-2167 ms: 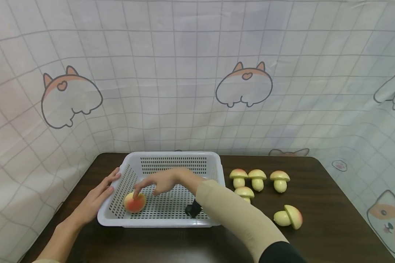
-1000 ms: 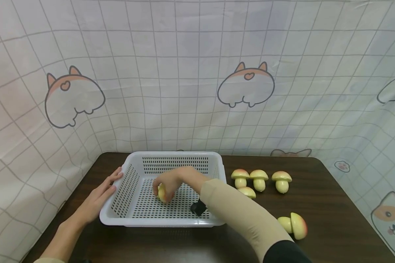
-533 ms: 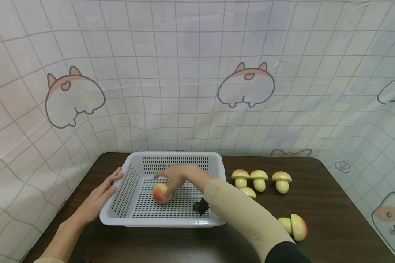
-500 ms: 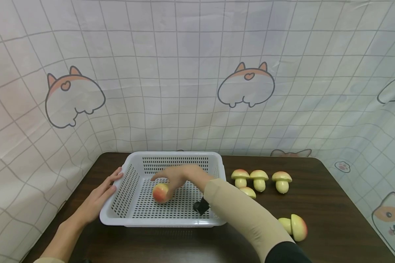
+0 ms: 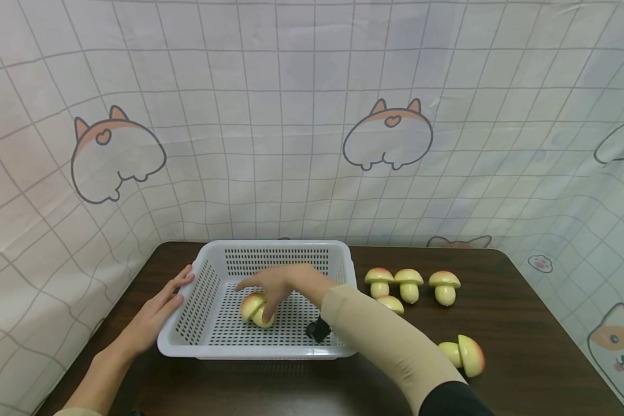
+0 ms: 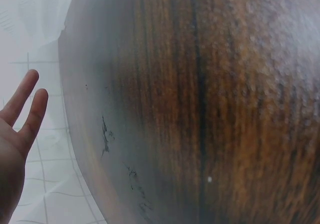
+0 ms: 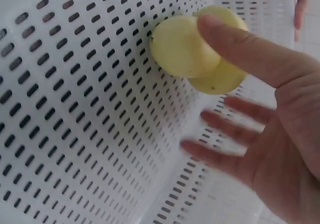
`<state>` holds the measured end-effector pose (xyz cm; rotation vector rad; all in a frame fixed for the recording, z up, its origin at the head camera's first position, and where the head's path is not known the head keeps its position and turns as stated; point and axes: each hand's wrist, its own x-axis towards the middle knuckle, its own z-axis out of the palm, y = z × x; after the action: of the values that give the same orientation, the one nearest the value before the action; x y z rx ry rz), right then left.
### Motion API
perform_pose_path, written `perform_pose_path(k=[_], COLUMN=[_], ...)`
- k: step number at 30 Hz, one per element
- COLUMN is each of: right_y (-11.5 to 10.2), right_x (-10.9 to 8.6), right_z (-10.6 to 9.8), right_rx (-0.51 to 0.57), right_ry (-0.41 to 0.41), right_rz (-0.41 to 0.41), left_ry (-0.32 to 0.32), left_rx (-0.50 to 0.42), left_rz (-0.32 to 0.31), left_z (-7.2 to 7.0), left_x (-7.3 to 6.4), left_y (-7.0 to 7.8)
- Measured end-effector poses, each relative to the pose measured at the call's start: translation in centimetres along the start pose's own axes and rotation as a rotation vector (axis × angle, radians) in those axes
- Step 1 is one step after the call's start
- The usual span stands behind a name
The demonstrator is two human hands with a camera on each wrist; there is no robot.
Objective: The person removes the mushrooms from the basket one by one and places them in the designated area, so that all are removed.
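Note:
A toy mushroom (image 5: 253, 309), yellow with a reddish cap, lies on its side inside the white perforated basket (image 5: 255, 351). My right hand (image 5: 278, 284) is over it with the fingers spread. In the right wrist view the thumb (image 7: 235, 42) touches the mushroom (image 7: 182, 47), while the other fingers stand away from it. My left hand (image 5: 148, 320) rests at the basket's left rim, its fingers straight. The left wrist view shows only part of that hand (image 6: 15, 134), past the table edge.
Several more toy mushrooms, one of them upright (image 5: 444, 287), stand right of the basket on the dark wooden table (image 5: 520, 346). Another mushroom (image 5: 463, 355) lies on its side nearer the front, by the right sleeve (image 5: 379, 335). A grid-patterned cloth (image 5: 312, 190) hangs behind.
My right hand gripped the mushroom and brought it from the basket's left part toward the middle. Its fingers have since spread, and the mushroom has turned so its stem shows. The left hand stays put.

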<state>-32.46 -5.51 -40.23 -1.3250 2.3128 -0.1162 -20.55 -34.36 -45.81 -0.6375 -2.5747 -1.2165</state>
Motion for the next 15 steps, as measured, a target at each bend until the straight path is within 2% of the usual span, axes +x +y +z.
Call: perform_pose_path(k=[2,5,10,15], right_y=[0.0,0.0,0.2,0.2], right_x=[0.1,0.1,-1.1,-4.0], right_z=[0.2,0.3,-0.3,-1.9], right_rx=[-0.007,-0.009,0.073,0.178], right_ry=[-0.003,0.007,0.093,0.204], right_rz=[-0.078,-0.153,-0.139,-0.147], left_ry=[0.002,0.001,-0.011,0.004], left_rx=[0.006,0.004,-0.003,-0.011], left_rz=[0.0,0.004,0.001,-0.003], left_z=[0.1,0.2,0.4,0.2], left_x=[0.1,0.2,0.3,0.0], left_y=[0.0,0.0,-0.1,-0.1])
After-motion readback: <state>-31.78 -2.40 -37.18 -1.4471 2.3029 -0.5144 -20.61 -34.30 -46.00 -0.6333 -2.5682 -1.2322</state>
